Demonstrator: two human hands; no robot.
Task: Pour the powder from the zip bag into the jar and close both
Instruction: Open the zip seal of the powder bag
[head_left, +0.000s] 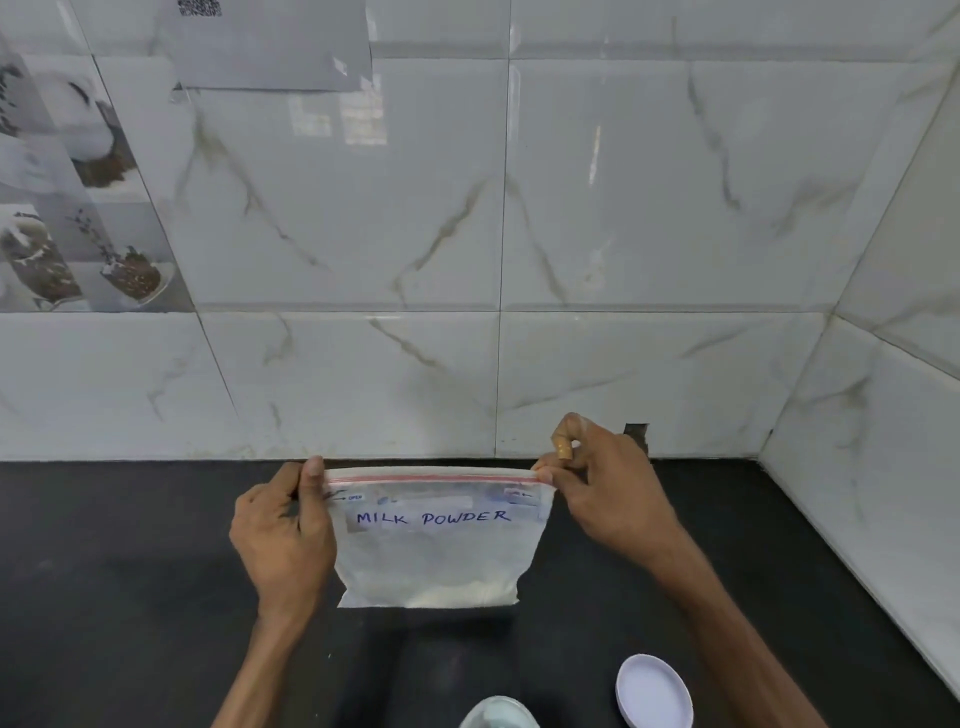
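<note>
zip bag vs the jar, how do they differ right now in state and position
The zip bag is held upright above the counter by the left hand and right hand, pinching its top corners; the jar stands on the counter, untouched. The bag's red zip line looks pressed flat; the jar is open, its lid lying beside it. The bag is in full view; the jar is cut off by the frame edge. Both hold white powder.

Both bare forearms come up from the bottom edge and angle inward. Left hand (283, 540) is upright, back of it facing the camera, thumb up top and pinched against the fingers. Right hand (605, 493) sits level with it, well apart, thumb and forefinger pinched tight (one finger curls up, fingertip pale).
</note>
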